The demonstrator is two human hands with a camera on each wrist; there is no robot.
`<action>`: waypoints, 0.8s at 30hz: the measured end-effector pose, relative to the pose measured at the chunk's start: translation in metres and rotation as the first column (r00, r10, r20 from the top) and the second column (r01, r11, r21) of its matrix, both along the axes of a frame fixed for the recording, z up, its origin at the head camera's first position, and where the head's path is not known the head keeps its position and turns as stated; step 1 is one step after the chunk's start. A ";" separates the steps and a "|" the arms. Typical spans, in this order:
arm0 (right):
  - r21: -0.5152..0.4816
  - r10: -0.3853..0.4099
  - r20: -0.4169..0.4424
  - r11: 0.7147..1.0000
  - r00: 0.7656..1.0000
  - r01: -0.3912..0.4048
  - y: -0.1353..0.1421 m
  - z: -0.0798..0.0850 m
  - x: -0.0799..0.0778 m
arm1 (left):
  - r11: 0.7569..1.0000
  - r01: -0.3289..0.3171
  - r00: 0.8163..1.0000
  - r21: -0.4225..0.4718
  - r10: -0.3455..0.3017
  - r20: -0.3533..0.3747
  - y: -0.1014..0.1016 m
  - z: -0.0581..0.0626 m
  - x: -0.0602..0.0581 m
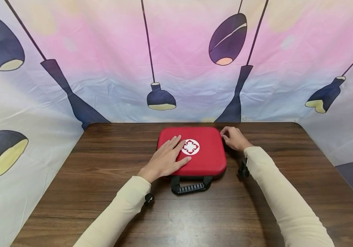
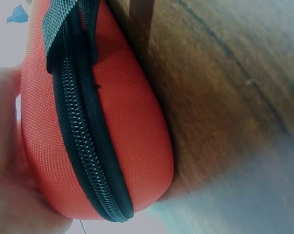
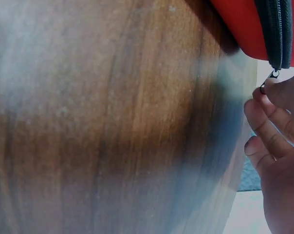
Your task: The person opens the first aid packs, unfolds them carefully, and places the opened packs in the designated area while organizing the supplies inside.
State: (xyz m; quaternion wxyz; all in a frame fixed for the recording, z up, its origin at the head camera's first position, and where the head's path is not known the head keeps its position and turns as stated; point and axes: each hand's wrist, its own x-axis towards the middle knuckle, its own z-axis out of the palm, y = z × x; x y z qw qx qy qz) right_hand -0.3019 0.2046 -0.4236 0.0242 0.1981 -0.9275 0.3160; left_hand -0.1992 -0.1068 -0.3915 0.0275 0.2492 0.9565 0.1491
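Observation:
A red first-aid case [image 1: 207, 157] with a white cross emblem lies flat on the wooden table, its black carry handle [image 1: 192, 188] toward me. My left hand [image 1: 165, 159] rests on the lid at its left side, fingers straight and spread. At the case's far right corner, my right hand [image 1: 234, 138] pinches a small zipper pull [image 3: 269, 82] between thumb and forefinger. In the left wrist view, the black zipper [image 2: 81, 131] looks closed along the handle side. The right wrist view shows the zipper's black band [image 3: 278, 34] running to the pull.
The brown wooden table [image 1: 108, 151] extends around the case on all sides. Behind it hangs a pastel cloth backdrop [image 1: 114, 58] printed with dark lamps, meeting the table's far edge. Black straps [image 1: 243, 168] are worn at both wrists.

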 end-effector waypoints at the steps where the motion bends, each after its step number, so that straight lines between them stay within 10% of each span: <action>1: 0.000 0.002 0.003 1.000 1.000 -0.002 0.000 0.000 0.000 | 1.000 -0.003 1.000 0.000 0.003 0.001 0.000 0.000 0.001; 24: 0.092 0.049 -0.091 0.995 0.995 -0.041 0.003 0.009 0.006 | 1.000 -0.023 1.000 -0.019 0.023 -0.008 0.002 -0.001 0.002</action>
